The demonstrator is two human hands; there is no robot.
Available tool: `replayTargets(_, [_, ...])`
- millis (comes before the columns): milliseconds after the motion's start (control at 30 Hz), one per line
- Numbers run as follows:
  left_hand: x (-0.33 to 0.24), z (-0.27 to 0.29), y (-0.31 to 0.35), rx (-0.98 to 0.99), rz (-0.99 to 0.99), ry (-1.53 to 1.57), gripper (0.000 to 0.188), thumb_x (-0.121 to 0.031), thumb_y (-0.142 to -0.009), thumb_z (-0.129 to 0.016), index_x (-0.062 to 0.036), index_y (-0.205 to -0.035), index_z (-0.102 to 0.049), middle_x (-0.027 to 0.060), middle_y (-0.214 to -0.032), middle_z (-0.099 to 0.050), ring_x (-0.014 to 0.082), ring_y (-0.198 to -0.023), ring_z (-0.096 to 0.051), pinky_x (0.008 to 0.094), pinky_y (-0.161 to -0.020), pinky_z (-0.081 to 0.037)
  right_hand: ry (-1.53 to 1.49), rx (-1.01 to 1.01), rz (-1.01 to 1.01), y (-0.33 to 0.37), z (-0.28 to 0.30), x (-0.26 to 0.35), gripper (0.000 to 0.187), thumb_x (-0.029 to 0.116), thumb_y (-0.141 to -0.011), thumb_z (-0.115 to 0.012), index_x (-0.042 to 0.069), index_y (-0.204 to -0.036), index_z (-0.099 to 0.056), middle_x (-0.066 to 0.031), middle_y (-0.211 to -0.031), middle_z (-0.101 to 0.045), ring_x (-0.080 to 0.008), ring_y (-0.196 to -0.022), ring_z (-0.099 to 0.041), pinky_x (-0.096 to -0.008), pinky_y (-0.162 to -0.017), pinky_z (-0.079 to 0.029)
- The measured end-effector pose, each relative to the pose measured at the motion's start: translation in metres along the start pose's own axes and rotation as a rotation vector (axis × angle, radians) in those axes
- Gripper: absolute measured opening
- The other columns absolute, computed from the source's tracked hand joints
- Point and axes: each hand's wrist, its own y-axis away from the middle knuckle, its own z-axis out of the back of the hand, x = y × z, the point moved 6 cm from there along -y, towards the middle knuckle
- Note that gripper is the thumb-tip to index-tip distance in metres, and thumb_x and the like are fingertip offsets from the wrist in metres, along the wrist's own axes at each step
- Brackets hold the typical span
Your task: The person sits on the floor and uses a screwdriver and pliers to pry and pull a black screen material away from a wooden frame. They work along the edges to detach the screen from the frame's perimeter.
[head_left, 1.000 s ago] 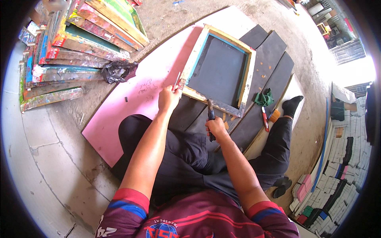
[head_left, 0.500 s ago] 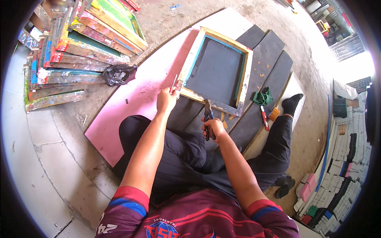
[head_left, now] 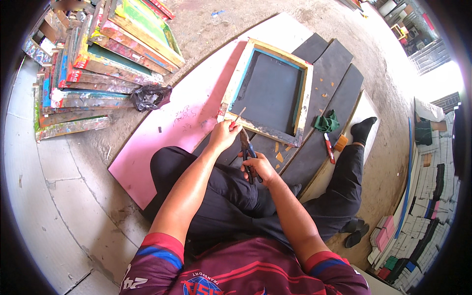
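My left hand (head_left: 224, 135) is closed round the red handle of a slim screwdriver (head_left: 241, 113), whose metal shaft points up and away over the frame's near edge. Pliers (head_left: 245, 143) with dark handles are gripped in my right hand (head_left: 262, 168), jaws upward and close to the left hand's fingers. Just beyond both hands lies a wooden screen-printing frame (head_left: 307, 101), with a dark grey panel inside and blue-green along its inner edges. Its near left corner is worn and paint-stained.
The frame rests on dark boards (head_left: 339, 61) over a pink-and-white sheet (head_left: 142, 167). Right of it are a green cloth (head_left: 326, 121), a red cutter knife (head_left: 329, 149) and an orange block (head_left: 340, 143). Paint-stained frames (head_left: 93, 101) and a black plastic bag (head_left: 150, 97) stand at left.
My left hand with the screwdriver has moved right and nearer to me, its shaft now tilting right. The pliers have shifted slightly left and nearer, closer to the left hand.
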Motion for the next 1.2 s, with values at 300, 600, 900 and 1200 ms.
replayTargets(300, [0.013,0.016,-0.01,-0.288,-0.013,-0.015,0.028,-0.023,-0.094,-0.073,0.003,-0.091,-0.065,0.0233,-0.084,-0.071,0.0418,-0.082,-0.072,0.0475,-0.072,-0.054,0.123,-0.186,0.027,-0.01,0.017,0.007,0.03,0.015,-0.096,-0.064,-0.001,-0.12,-0.057,-0.0118,-0.095,-0.066,-0.0217,-0.081,-0.07,-0.04,-0.059,-0.056])
replayTargets(600, [0.083,0.08,-0.022,-0.615,0.465,0.015,0.04,-0.037,-0.093,-0.078,0.0014,-0.087,-0.07,0.0178,-0.083,-0.074,0.0351,-0.08,-0.074,0.0457,-0.075,-0.055,0.371,-0.293,-0.001,-0.043,0.065,-0.004,0.028,0.024,-0.097,-0.066,0.002,-0.111,-0.056,-0.0098,-0.097,-0.064,-0.0201,-0.08,-0.068,-0.0418,-0.057,-0.056])
replayTargets(900, [0.08,0.052,-0.024,-0.475,0.368,0.174,0.032,-0.034,-0.092,-0.078,-0.0016,-0.096,-0.075,0.0119,-0.09,-0.077,0.0249,-0.084,-0.074,0.0394,-0.078,-0.056,0.416,-0.375,0.023,-0.044,0.052,0.01,0.025,0.018,-0.091,-0.068,-0.003,-0.102,-0.06,-0.0105,-0.08,-0.063,-0.0213,-0.068,-0.065,-0.0382,-0.064,-0.053])
replayTargets(1200, [0.044,0.029,-0.017,-0.293,0.184,0.036,0.035,-0.017,-0.093,-0.077,-0.0009,-0.123,-0.07,0.013,-0.098,-0.078,0.0222,-0.089,-0.075,0.035,-0.079,-0.056,0.239,-0.406,-0.011,-0.044,0.054,0.005,0.029,0.008,-0.087,-0.063,-0.002,-0.114,-0.063,-0.0127,-0.074,-0.063,-0.0239,-0.056,-0.061,-0.0417,-0.05,-0.048])
